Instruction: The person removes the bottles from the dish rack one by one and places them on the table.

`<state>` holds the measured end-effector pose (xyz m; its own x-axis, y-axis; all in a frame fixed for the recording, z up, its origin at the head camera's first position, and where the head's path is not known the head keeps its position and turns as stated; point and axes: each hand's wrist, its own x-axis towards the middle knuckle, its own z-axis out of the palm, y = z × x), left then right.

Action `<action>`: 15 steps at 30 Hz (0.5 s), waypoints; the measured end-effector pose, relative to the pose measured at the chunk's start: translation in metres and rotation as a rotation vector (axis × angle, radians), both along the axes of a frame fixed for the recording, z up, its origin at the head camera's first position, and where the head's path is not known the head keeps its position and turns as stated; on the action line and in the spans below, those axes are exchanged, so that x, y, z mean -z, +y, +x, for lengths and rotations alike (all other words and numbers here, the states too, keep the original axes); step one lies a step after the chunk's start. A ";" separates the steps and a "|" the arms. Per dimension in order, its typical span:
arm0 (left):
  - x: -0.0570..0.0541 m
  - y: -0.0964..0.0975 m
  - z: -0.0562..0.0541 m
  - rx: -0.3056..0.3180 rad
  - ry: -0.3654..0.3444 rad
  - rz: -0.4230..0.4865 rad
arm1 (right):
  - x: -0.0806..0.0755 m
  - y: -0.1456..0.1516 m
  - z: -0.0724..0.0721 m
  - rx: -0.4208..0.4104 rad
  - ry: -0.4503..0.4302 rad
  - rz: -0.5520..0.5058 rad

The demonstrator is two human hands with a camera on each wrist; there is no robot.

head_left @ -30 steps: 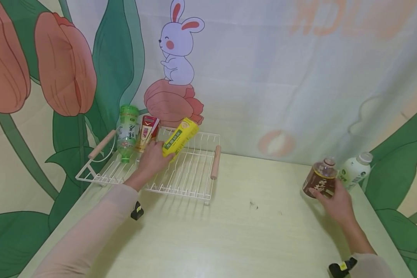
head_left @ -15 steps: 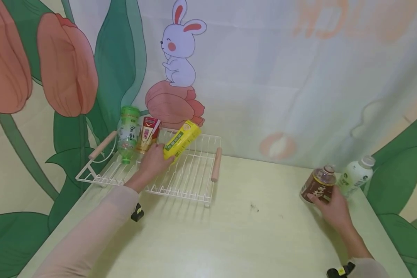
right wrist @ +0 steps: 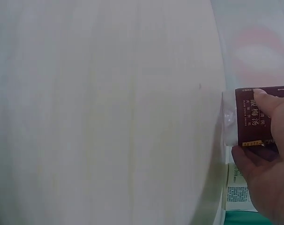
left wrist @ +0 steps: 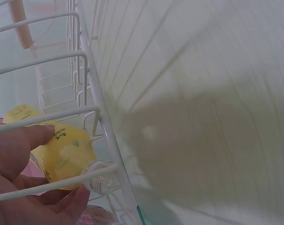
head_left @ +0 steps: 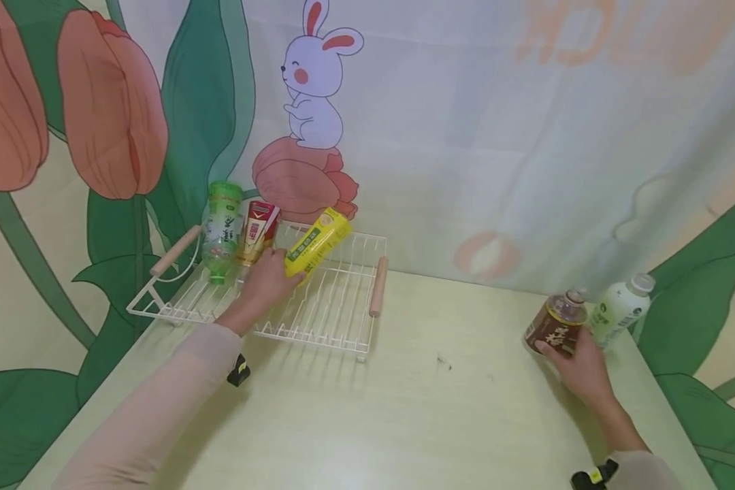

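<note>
My left hand [head_left: 266, 282] grips a yellow bottle [head_left: 318, 243] low down, over the white wire rack [head_left: 318, 335]. The bottle leans to the right with its broad end up. In the left wrist view its clear neck end [left wrist: 103, 178] points down among the wires, my fingers [left wrist: 41, 136] round the yellow label. At the right, my right hand [head_left: 582, 373] holds a brown-labelled drink bottle [head_left: 554, 328], thumb across the label. This bottle stands upright with a slight tilt. Just behind it is a white and green bottle [head_left: 620, 309], partly hidden by the hand.
An upside-down green bottle [head_left: 222, 235] and a red and gold container [head_left: 258, 231] stand in the rack's left part. Wooden handles [head_left: 378, 286] rise at both rack sides. A printed curtain [head_left: 429, 136] hangs behind the pale table [head_left: 404, 422].
My right hand and the brown-labelled bottle have shifted slightly left. My left hand keeps its grip on the yellow bottle in about the same place.
</note>
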<state>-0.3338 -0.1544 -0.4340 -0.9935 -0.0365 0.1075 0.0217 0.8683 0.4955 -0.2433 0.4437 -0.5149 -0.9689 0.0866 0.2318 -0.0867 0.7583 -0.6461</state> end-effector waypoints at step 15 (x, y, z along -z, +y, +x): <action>0.000 -0.002 0.001 -0.003 -0.022 0.007 | -0.003 -0.008 0.004 0.018 -0.155 0.032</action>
